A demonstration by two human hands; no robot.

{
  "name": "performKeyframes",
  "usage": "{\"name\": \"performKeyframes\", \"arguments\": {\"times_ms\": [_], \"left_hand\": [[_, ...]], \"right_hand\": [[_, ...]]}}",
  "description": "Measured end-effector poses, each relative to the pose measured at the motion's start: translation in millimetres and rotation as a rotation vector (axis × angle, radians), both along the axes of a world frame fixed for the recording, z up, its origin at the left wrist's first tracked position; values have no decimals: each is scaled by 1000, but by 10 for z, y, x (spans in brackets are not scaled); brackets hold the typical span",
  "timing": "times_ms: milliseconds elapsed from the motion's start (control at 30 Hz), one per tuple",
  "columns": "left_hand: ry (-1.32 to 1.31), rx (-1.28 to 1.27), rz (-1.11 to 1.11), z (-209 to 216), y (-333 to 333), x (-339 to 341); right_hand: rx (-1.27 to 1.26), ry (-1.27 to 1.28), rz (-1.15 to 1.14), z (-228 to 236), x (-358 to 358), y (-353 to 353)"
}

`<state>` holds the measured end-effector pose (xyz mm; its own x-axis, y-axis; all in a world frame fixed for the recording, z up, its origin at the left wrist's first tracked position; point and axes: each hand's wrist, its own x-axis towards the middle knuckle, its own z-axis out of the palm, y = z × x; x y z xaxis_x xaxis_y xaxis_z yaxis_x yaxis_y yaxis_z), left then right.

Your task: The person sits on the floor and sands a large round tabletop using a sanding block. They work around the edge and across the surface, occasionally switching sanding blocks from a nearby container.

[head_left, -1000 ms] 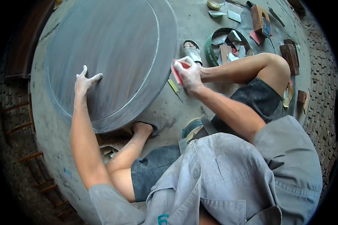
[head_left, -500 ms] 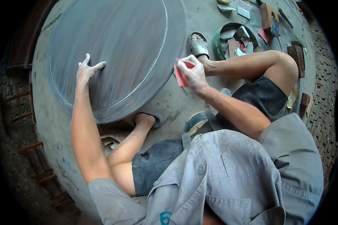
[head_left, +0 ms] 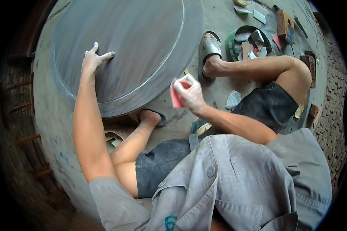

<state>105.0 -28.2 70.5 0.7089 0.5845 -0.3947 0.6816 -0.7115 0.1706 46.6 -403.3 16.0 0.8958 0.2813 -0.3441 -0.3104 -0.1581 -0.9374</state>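
Note:
A large round grey-brown wooden panel [head_left: 142,42] lies in front of me, streaked with dust and ringed by a pale line near its rim. My left hand [head_left: 91,61] rests on its left part, thumb and fingers spread, holding nothing. Beyond the panel's near right edge, my right hand [head_left: 193,95] pinches a folded piece of red sandpaper [head_left: 177,100]. That sandpaper appears held above the floor, apart from the panel. White dust coats both hands.
My sandalled foot [head_left: 212,48] stands right of the panel, beside a round green tub [head_left: 230,46] of paper scraps. A brown block [head_left: 284,23] and other scraps lie farther right. A crumpled pale scrap [head_left: 233,99] sits near my right forearm. Wooden slats [head_left: 25,140] are at far left.
My right hand has moved left and toward me with the red sandpaper. The left hand keeps its place on the panel. The whole view has shifted slightly.

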Motion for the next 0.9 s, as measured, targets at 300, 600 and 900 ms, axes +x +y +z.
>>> {"name": "performKeyframes", "arguments": {"times_ms": [300, 600, 900], "left_hand": [[-3, 22, 21, -105, 97, -31], [8, 68, 36, -110, 96, -68], [-1100, -235, 380, 281, -2217, -1013]], "right_hand": [[26, 40, 113, -37, -215, 117], [-6, 126, 45, 72, 60, 28], [-246, -254, 1027, 1377, 885, 16]]}}
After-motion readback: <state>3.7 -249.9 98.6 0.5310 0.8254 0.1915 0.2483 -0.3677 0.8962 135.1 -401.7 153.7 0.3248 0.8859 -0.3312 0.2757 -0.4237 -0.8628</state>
